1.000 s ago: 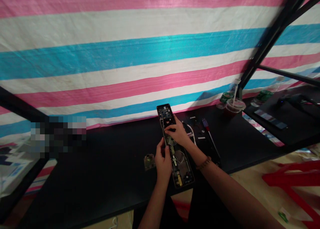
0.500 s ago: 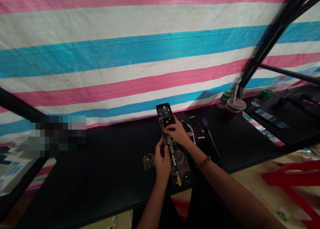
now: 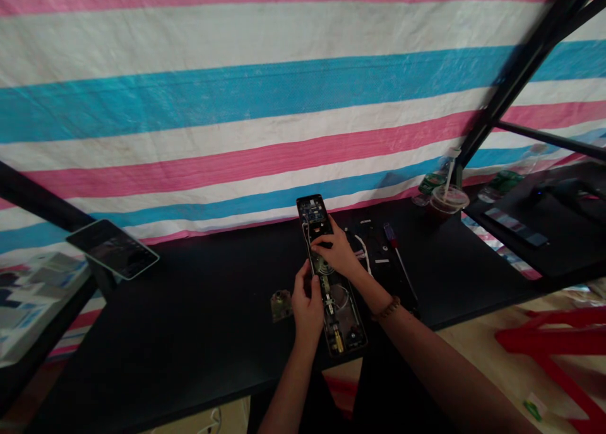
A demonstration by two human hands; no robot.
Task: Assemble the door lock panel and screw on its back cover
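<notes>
"Where is the opened device (image 3: pixel 341 304)?"

"At five o'clock, on the table (image 3: pixel 203 320). Left hand (image 3: pixel 307 302) touches its nine-o'clock side, grip I cannot tell; right hand (image 3: pixel 338 252) pinches narrow over its inside."

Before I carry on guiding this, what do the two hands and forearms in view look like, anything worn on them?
Both the left hand and the right hand are bare, without gloves. The right wrist has a brown bracelet, apparently beaded. No sleeve shows on either forearm.
</notes>
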